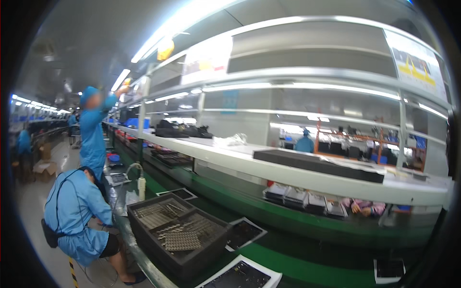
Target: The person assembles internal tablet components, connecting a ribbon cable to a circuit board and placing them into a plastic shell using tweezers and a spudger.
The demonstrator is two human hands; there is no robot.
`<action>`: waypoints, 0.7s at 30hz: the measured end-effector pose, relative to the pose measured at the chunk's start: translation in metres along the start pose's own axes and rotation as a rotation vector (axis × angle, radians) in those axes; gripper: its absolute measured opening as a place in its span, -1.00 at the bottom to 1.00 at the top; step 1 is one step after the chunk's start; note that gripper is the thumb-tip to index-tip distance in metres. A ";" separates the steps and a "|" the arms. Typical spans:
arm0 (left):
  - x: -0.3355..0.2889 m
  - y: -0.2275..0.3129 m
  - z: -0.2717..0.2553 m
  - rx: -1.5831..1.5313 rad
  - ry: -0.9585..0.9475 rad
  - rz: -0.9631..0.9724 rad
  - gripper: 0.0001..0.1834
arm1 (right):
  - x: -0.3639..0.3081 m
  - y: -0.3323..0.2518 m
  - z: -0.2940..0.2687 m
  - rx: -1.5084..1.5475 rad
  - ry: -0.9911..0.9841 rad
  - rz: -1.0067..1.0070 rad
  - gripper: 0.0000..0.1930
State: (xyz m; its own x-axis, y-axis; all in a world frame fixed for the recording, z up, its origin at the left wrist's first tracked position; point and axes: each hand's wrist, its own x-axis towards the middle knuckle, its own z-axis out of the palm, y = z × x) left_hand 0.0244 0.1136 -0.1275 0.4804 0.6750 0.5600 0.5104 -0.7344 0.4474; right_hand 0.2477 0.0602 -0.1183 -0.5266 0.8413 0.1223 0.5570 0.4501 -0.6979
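Note:
Neither my left hand nor my right hand shows in the head view. In the lower middle, a black tray (178, 263) with two compartments stands at the bench edge. Rows of small metallic parts (181, 241) fill it. Beside it on the green surface lies a flat dark panel with a white border (242, 234). Another such panel (237, 278) is cut off by the lower edge, and a third (390, 270) lies at the far lower right.
A co-worker in blue (79, 211) sits bent over at the left; another (91, 129) stands behind, arm raised. Above the green line (297, 261) runs a white shelf (230, 156) bearing a long black foam block (317, 165). Across the line, another person's hands (361, 209) show beneath the shelf.

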 end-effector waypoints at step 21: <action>0.010 -0.019 -0.033 0.166 -0.217 0.088 -0.65 | 0.068 0.088 0.099 0.183 0.313 0.010 -0.73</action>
State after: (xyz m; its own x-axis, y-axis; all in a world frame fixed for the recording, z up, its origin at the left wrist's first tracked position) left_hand -0.0043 0.1317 -0.1073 0.6601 0.6218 0.4213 0.5612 -0.7811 0.2736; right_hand 0.1967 0.1273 -0.2413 -0.2832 0.9093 0.3050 0.4220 0.4037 -0.8117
